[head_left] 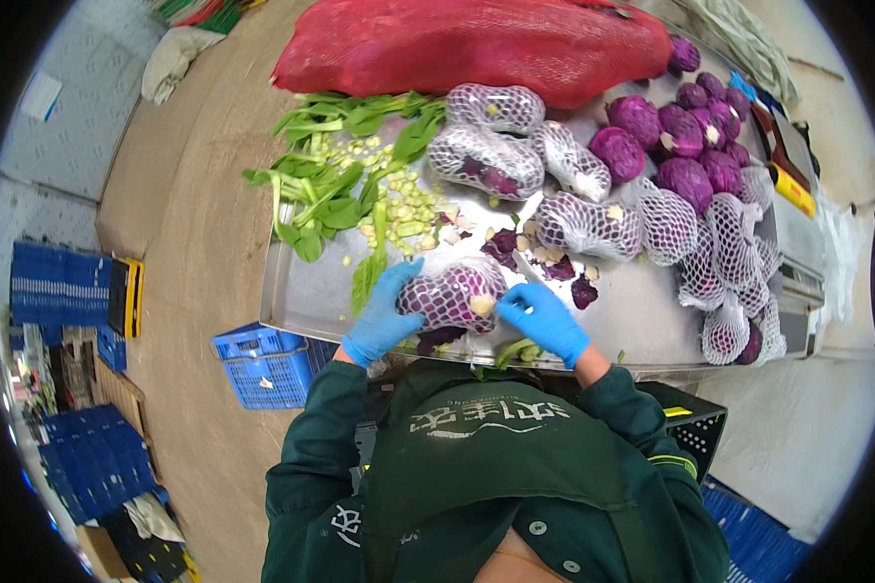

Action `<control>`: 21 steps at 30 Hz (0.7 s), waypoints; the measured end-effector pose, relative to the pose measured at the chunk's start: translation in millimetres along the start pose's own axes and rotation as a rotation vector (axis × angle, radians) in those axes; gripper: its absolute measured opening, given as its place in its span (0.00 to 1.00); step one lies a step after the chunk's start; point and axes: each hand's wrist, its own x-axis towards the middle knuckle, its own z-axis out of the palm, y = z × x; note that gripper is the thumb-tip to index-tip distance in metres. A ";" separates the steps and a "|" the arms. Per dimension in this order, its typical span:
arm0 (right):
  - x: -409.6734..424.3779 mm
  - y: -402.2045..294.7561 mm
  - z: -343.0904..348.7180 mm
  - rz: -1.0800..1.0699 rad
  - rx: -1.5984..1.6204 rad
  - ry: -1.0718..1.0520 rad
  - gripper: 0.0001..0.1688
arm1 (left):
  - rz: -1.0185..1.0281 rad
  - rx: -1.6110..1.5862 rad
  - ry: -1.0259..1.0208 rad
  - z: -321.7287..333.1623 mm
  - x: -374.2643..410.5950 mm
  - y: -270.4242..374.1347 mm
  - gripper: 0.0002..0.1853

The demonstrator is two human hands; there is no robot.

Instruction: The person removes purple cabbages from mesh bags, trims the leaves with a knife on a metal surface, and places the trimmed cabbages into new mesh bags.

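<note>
In blue gloves, my left hand [386,313] grips the left end of a bundle of red cabbage [448,291] in white foam netting and clear film. A pale cut stem end shows at the bundle's right side. Against that end, my right hand [543,321] has its fingers curled together; whether film is pinched between them is unclear. The bundle lies at the front of a metal tray table [642,321]. Loose purple leaves [503,248] and pale stem trimmings lie just behind it. More wrapped bundles [485,164] stand farther back.
Bare red cabbages [689,182] are heaped at the back right, above several netted ones [733,240]. Leafy greens [313,197] and chopped stem pieces [408,208] cover the back left. A full red mesh sack [467,47] lies along the far edge. A blue crate [262,368] sits below the left corner.
</note>
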 end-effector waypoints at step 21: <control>55.6 -98.4 36.8 -0.260 -0.023 0.084 0.12 | 0.275 0.361 -0.055 -15.5 21.9 33.2 0.12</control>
